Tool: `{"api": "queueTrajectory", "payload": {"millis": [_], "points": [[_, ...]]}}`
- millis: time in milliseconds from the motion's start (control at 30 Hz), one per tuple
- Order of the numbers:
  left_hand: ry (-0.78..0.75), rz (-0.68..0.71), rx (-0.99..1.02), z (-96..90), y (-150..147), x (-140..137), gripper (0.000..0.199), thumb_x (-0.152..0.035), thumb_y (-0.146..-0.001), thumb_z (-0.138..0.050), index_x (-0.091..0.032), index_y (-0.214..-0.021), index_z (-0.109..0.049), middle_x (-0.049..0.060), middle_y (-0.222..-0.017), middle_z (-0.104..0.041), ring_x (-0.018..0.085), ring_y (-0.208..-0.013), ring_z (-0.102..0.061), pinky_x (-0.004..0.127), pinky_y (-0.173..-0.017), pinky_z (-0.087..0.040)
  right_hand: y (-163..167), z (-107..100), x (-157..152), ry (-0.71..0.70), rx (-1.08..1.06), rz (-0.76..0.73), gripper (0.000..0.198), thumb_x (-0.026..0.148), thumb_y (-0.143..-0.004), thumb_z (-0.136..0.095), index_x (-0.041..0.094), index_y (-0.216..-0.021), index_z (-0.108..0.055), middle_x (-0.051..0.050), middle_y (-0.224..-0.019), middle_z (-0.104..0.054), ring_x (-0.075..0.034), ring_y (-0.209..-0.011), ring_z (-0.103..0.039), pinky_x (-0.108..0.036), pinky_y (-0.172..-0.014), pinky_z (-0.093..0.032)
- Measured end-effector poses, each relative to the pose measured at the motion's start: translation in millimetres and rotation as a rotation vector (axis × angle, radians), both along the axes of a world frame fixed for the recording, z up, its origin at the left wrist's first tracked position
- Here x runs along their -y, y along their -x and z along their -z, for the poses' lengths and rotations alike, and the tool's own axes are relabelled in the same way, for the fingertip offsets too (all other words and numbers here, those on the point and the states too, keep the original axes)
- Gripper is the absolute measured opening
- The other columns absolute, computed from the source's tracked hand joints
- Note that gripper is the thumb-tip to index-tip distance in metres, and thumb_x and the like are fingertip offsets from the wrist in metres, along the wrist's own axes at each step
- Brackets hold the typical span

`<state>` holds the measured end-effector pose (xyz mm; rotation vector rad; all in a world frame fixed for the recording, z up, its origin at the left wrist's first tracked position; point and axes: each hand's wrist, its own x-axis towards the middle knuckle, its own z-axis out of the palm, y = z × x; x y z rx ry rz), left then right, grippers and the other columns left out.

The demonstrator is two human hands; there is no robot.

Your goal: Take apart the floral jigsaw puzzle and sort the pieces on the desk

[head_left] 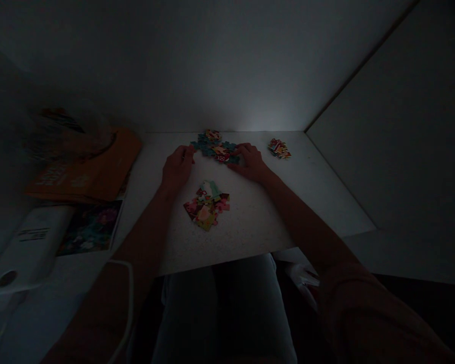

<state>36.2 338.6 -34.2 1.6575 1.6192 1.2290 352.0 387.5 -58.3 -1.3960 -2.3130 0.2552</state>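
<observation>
A loose pile of jigsaw puzzle pieces point(213, 146), mostly teal with some red and cream, lies near the wall. My left hand point(177, 166) rests at the pile's left edge with its fingers curled; whatever they hold is too dark to tell. At the right edge my right hand point(251, 162) has thumb and fingers apart, its fingertips touching the pieces. Nearer to me, between my forearms, lies a joined section of jigsaw puzzle point(207, 206) in pink, yellow-green and pale green, with an uneven outline.
Another small heap of puzzle pieces point(279, 149) lies right of my right hand. The white table point(246, 222) meets a wall behind and a panel on the right. On the left are an orange bag point(79, 174), a colourful printed sheet point(91, 227) and a white box point(34, 242).
</observation>
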Motion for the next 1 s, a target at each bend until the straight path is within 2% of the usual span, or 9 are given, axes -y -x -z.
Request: {"api": "queueTrajectory", "payload": {"millis": [167,233,433,533,633,733,900,1000], "points": [[0.005,-0.008,0.003,1.8,-0.3,-1.7,0.05,-0.073,-0.116,-0.05,-0.03,-0.104,-0.073,0.004,-0.093,-0.079,0.024,-0.084,-0.069,0.043,-0.082,-0.047,5.0,-3.7,-0.8,0.007,0.054,0.06,0.078,0.07,-0.109,-0.076,0.022,-0.171,-0.069,-0.024,-0.171,-0.061,-0.044,-0.156,-0.061,-0.062,-0.134,-0.05],[-0.001,-0.008,0.0,2.4,-0.4,-2.6,0.049,-0.072,-0.117,-0.051,-0.03,-0.101,-0.071,0.004,-0.093,-0.078,0.024,-0.084,-0.068,0.043,-0.082,-0.047,6.8,-6.2,-0.9,0.017,0.052,0.063,0.08,0.073,-0.109,-0.077,0.022,-0.17,-0.071,-0.024,-0.169,-0.062,-0.043,-0.155,-0.062,-0.061,-0.131,-0.052],[-0.012,-0.008,0.007,3.9,-0.6,-4.3,0.053,-0.076,-0.116,-0.049,-0.03,-0.096,-0.068,0.005,-0.091,-0.078,0.024,-0.083,-0.069,0.044,-0.084,-0.048,9.9,-12.0,4.5,-0.001,-0.045,0.057,0.075,0.082,-0.108,-0.075,0.02,-0.148,-0.083,-0.022,-0.147,-0.076,-0.039,-0.132,-0.075,-0.057,-0.121,-0.059],[-0.014,-0.006,0.012,4.1,-0.9,-4.0,0.053,-0.076,-0.116,-0.049,-0.03,-0.095,-0.067,0.005,-0.092,-0.078,0.025,-0.085,-0.07,0.045,-0.084,-0.047,10.8,-15.5,7.1,-0.022,-0.023,0.055,0.075,0.084,-0.108,-0.073,0.02,-0.145,-0.086,-0.022,-0.142,-0.08,-0.04,-0.128,-0.077,-0.058,-0.119,-0.06],[-0.011,-0.005,0.021,3.6,-0.7,-3.4,0.053,-0.076,-0.116,-0.048,-0.03,-0.097,-0.068,0.005,-0.092,-0.078,0.025,-0.086,-0.071,0.045,-0.084,-0.049,10.2,-20.8,6.4,-0.017,0.011,0.067,0.071,0.082,-0.116,-0.059,0.024,-0.144,-0.089,-0.019,-0.142,-0.084,-0.04,-0.128,-0.079,-0.055,-0.117,-0.061],[-0.021,0.006,0.027,3.0,0.0,-2.6,0.053,-0.074,-0.117,-0.047,-0.03,-0.102,-0.072,0.005,-0.093,-0.079,0.024,-0.086,-0.071,0.044,-0.085,-0.051,6.4,-24.8,2.7,-0.007,-0.012,0.115,0.075,0.076,-0.123,-0.039,0.023,-0.137,-0.091,-0.017,-0.136,-0.089,-0.037,-0.12,-0.082,-0.05,-0.107,-0.062],[-0.015,0.006,0.025,2.9,0.2,-1.8,0.053,-0.074,-0.117,-0.046,-0.03,-0.102,-0.072,0.005,-0.092,-0.077,0.024,-0.084,-0.068,0.044,-0.084,-0.049,-4.1,-21.9,-6.5,-0.059,-0.055,0.236,0.089,0.077,-0.125,-0.018,0.023,-0.112,-0.087,-0.018,-0.113,-0.09,-0.036,-0.104,-0.083,-0.048,-0.096,-0.06],[-0.01,0.003,0.025,2.6,0.0,-2.2,0.051,-0.073,-0.116,-0.047,-0.03,-0.105,-0.073,0.004,-0.092,-0.077,0.024,-0.083,-0.067,0.044,-0.084,-0.047,-9.6,-18.5,-11.5,-0.08,-0.07,0.237,0.086,0.08,-0.124,-0.018,0.026,-0.106,-0.083,-0.017,-0.107,-0.088,-0.036,-0.102,-0.081,-0.047,-0.094,-0.059]]}}
